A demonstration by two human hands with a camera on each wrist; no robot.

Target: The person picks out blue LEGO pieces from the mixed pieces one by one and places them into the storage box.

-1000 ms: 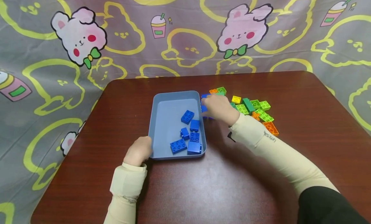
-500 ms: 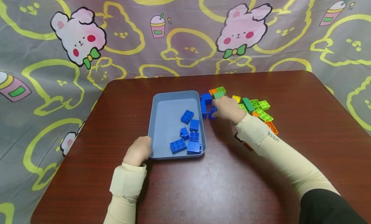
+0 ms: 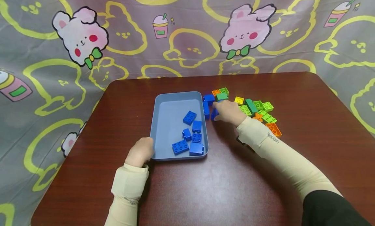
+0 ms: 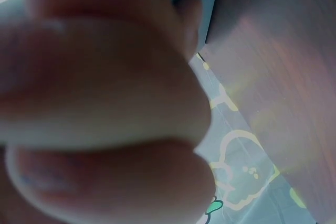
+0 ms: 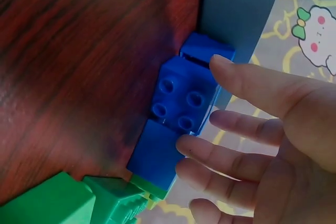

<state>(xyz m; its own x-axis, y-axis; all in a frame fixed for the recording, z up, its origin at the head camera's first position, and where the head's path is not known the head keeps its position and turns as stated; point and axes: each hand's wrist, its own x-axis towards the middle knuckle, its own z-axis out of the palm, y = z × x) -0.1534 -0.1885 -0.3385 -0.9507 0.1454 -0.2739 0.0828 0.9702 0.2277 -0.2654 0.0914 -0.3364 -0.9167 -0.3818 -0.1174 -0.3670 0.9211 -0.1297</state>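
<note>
My left hand [image 3: 140,151] grips the near left side of a blue-grey tray [image 3: 165,97]; its curled fingers [image 4: 105,82] fill much of the left wrist view. Inside the tray lie several blue building bricks [image 3: 180,147]. My right hand [image 3: 229,111] is just beyond the tray's right wall, by a blue brick [image 3: 215,114] partly hidden under it. In the right wrist view, a studded blue brick [image 5: 178,95] has the thumb and extended fingertips right at its side. Two more blue bricks, one standing [image 3: 206,109] and one behind it [image 3: 209,99], lie along the tray wall.
To the right spreads a loose group of bricks: a yellow one [image 3: 239,100], dark green [image 3: 251,106], lime [image 3: 267,116] and orange [image 3: 273,129]. A green brick [image 3: 222,96] lies behind my right hand. A patterned cloth [image 3: 187,34] hangs behind the brown table [image 3: 178,193].
My right hand has moved right from the tray's edge, uncovering blue bricks along the wall, then shifted slightly between the last two frames. The left hand and tray stay put.
</note>
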